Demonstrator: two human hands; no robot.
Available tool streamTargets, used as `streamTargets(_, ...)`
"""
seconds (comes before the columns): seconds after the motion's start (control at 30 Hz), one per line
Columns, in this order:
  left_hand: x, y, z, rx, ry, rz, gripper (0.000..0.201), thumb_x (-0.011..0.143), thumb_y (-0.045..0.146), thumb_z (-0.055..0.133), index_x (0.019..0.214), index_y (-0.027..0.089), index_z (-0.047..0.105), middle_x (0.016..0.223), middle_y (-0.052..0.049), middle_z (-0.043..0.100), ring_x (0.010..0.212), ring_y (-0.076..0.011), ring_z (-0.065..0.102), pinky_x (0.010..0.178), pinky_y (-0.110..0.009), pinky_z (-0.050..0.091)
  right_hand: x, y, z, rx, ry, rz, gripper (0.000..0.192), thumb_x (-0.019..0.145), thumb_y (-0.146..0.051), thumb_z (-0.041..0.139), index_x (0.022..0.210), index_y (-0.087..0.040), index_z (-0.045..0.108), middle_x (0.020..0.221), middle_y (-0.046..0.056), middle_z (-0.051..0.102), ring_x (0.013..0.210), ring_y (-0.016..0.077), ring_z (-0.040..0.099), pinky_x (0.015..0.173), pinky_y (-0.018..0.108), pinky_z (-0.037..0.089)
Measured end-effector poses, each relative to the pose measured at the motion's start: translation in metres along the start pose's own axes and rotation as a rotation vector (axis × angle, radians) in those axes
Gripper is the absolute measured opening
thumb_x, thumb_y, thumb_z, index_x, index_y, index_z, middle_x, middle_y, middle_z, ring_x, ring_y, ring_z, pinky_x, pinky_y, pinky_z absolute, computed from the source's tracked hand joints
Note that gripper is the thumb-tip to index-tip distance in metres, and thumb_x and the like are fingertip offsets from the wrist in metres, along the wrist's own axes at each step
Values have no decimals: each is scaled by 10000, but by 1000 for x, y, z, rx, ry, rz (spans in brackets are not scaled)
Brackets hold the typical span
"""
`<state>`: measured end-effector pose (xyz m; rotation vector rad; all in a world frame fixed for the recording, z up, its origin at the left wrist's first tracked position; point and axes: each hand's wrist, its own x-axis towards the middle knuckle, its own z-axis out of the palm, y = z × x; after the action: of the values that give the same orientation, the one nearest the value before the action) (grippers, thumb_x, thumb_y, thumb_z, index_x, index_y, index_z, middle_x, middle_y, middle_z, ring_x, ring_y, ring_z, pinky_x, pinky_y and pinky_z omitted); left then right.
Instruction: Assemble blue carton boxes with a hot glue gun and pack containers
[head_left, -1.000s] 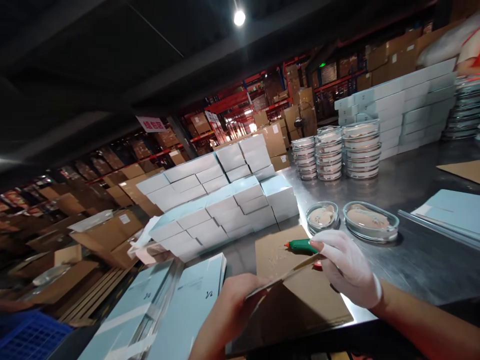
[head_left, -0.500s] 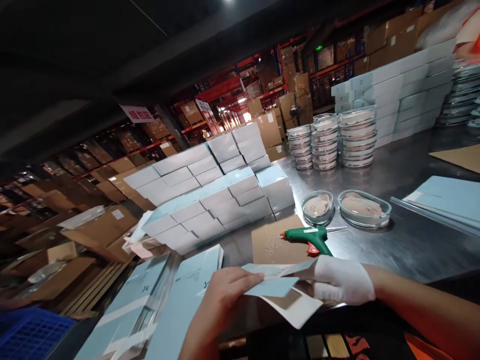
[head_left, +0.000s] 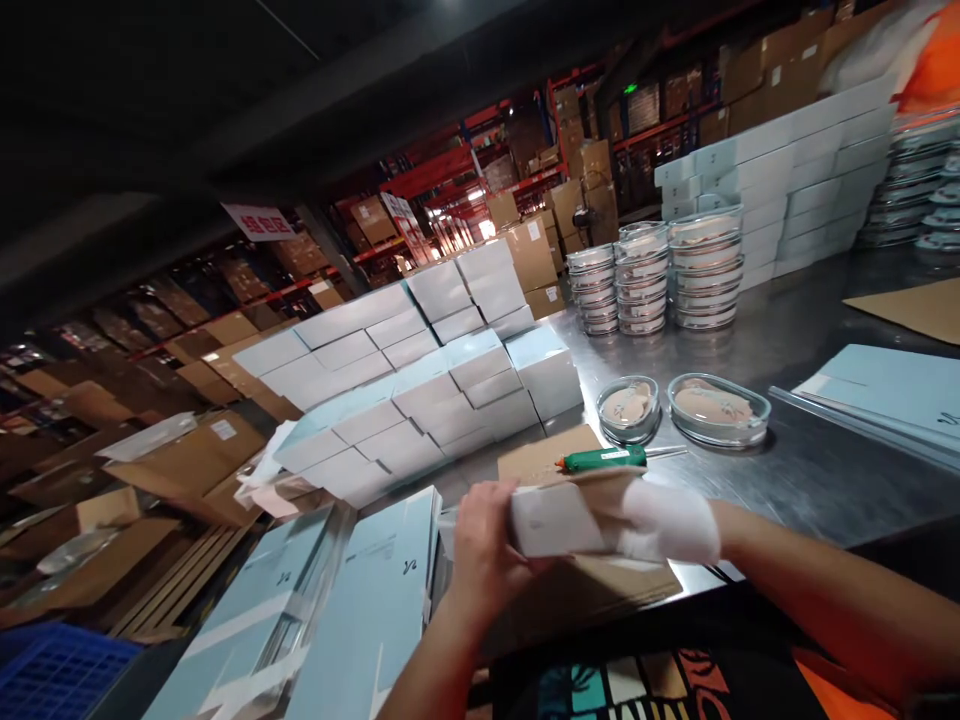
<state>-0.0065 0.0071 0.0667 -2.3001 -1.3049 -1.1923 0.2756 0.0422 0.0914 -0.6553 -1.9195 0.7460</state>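
Observation:
A partly folded white carton [head_left: 555,520] is held between my hands just above the near edge of the metal table, blurred by motion. My bare left hand [head_left: 484,545] wraps round its left end. At the other end, my right hand [head_left: 671,522] in a white glove grips the brown-sided flaps, its fingers partly hidden. Behind the carton lies a green glue gun [head_left: 606,458], its handle covered by the carton. The gun rests at a brown cardboard sheet [head_left: 536,455]. Beyond it sit two clear lidded dishes, one small and round [head_left: 628,410], one larger and oval [head_left: 718,412].
Stacked white boxes [head_left: 405,400] form a wall at the back left. Flat light-blue cartons [head_left: 360,590] lie in bundles at my left. Further back stand stacks of clear dishes [head_left: 641,280] and more white boxes [head_left: 780,190]. Blue sheets [head_left: 885,390] lie right.
The carton has turned from flat open panels into a boxier shape with a white face toward me. My left hand has moved round its end, and both hands are raised, covering the gun's handle.

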Motion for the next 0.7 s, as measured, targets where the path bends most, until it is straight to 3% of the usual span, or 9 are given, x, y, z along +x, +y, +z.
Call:
streamTargets(0.1, -1, -18, 3, -68, 384, -323, 947, 645, 763, 911, 1325, 179, 605, 1155, -132, 705, 1019, -349, 716, 859, -459, 616, -1, 6, -13, 189, 237, 3, 509, 1026, -630, 664, 1408, -298, 715, 1447, 114, 739, 1340, 316, 708, 1166, 516, 582)
streamTargets(0.17, 1, -16, 11, -217, 449, -474, 1001, 647, 820, 872, 1350, 171, 576, 1182, -130, 680, 1040, -338, 711, 857, -440, 618, 2, 9, -4, 284, 324, 7, 769, 960, -696, 725, 1602, -321, 528, 1646, 144, 581, 1499, 342, 588, 1232, 564, 511)
streamTargets(0.2, 1, -13, 16, -307, 428, -507, 1044, 661, 820, 864, 1410, 168, 543, 1228, -143, 665, 1065, -337, 710, 877, -444, 619, 3, 10, 4, 296, 288, 4, 891, 922, -729, 750, 1654, -315, 454, 1686, 160, 529, 1536, 352, 544, 1251, 568, 484)
streamTargets(0.33, -4, 0, 33, -518, 309, -444, 1266, 713, 790, 869, 1676, 209, 286, 1514, -220, 551, 1317, -365, 655, 1067, -498, 578, 9, 11, 33, 235, 127, 73, 870, 962, -687, 716, 1653, -222, 468, 1609, 177, 594, 1526, 354, 535, 1287, 524, 428)
streamTargets(0.4, -9, -1, 32, -518, 286, -378, 1177, 720, 808, 853, 1633, 216, 404, 1506, -211, 590, 1367, -381, 631, 1126, -525, 548, 12, 10, 37, 248, 81, 128, 857, 931, -677, 750, 1611, -206, 524, 1554, 172, 640, 1477, 360, 577, 1258, 523, 455)
streamTargets(0.5, -12, -7, 24, -449, 198, -283, 686, 797, 754, 817, 1197, 202, 742, 1066, -124, 766, 1063, -354, 743, 1137, -578, 532, 17, 2, 37, 346, 29, 157, 804, 864, -739, 769, 1431, -177, 667, 1325, 157, 755, 1245, 353, 710, 1098, 502, 573)
streamTargets(0.57, -15, -8, 20, -423, 182, -250, 535, 839, 685, 812, 1054, 198, 760, 860, -76, 734, 881, -313, 741, 1057, -549, 580, 21, -6, 39, 394, 75, 162, 664, 903, -726, 715, 1264, -170, 731, 1141, 120, 786, 1097, 315, 740, 1010, 462, 600)
streamTargets(0.6, -17, -6, 20, -431, 219, -246, 544, 852, 661, 812, 1124, 195, 748, 890, -79, 736, 870, -301, 739, 985, -508, 612, 24, -9, 41, 387, 126, 177, 580, 936, -686, 682, 1196, -172, 744, 1074, 102, 784, 1057, 298, 738, 987, 445, 599)
streamTargets(0.7, -26, -3, 25, -480, 393, -226, 777, 889, 637, 798, 1510, 244, 546, 1316, -156, 704, 1082, -303, 741, 896, -413, 628, 30, -13, 51, 209, 313, 242, 341, 933, -453, 667, 1134, -186, 740, 1032, 72, 769, 1018, 267, 715, 972, 421, 574)
